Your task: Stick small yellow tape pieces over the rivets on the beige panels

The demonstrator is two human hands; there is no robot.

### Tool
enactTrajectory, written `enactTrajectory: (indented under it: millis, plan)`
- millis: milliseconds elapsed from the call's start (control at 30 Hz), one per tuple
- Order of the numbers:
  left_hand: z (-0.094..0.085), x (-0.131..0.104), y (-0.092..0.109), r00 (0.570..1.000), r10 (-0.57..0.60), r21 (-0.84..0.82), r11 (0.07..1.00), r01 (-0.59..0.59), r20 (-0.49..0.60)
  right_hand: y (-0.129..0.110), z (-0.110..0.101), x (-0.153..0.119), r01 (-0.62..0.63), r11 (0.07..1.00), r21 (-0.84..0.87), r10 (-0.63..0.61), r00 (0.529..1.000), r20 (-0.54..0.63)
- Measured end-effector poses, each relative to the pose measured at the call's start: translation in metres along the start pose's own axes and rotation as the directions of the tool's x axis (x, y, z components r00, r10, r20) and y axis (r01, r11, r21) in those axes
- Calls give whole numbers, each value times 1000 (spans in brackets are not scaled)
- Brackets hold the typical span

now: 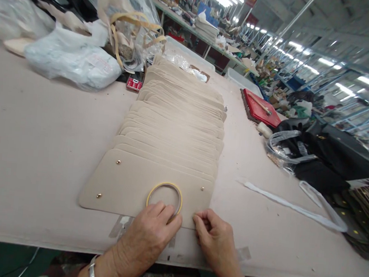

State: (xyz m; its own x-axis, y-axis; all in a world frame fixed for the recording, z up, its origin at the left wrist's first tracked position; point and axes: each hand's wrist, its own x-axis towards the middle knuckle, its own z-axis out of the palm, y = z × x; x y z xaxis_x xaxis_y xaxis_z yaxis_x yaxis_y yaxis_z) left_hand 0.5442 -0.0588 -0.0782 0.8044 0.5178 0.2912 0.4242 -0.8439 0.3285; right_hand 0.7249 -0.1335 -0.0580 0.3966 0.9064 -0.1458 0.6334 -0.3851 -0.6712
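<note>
My left hand (155, 228) is closed round a narrow yellow-rimmed roll of tape (166, 184), which stands over the near edge of the front beige panel (149, 174). At that panel's near right corner my right hand (213, 231) is pinched shut. Whatever its fingertips hold is too small or hidden to tell. Small gold-coloured metal studs show on the front panel, two at the left and one at the right. Behind it, many similar beige panels (176, 120) lie overlapped in a long fanned row running away from me.
Plastic-wrapped goods (73, 57) lie at the back left, beside a small red box (134, 81). At right are a red board (261, 108), black bags (332, 147), a white strip (288, 205) and stacked dark pieces (361, 218). Tape scraps stick near the table edge.
</note>
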Motion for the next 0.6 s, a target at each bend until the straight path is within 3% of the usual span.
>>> enactTrajectory:
  millis: [133,233,300,400,500,600]
  plan:
    - [0,0,-1,1000,-6,-15,1000,6,-12,1,-2,3,-78,995,58,76,997,33]
    - [0,1,-2,1000,-13,-24,1000,13,-6,9,-6,0,-233,940,250,218,972,84]
    - [0,0,-2,1000,-20,-28,999,20,9,14,-9,-5,-227,921,317,214,974,76]
    - [0,-1,-2,999,-29,-33,999,30,35,16,-10,-15,46,993,105,-44,999,-27]
    - [2,-2,-1,998,-35,-31,999,37,49,13,-5,-20,358,919,-163,-366,931,-19]
    - [4,-2,-1,998,-44,-27,999,46,51,14,2,-18,483,813,-326,-502,864,27]
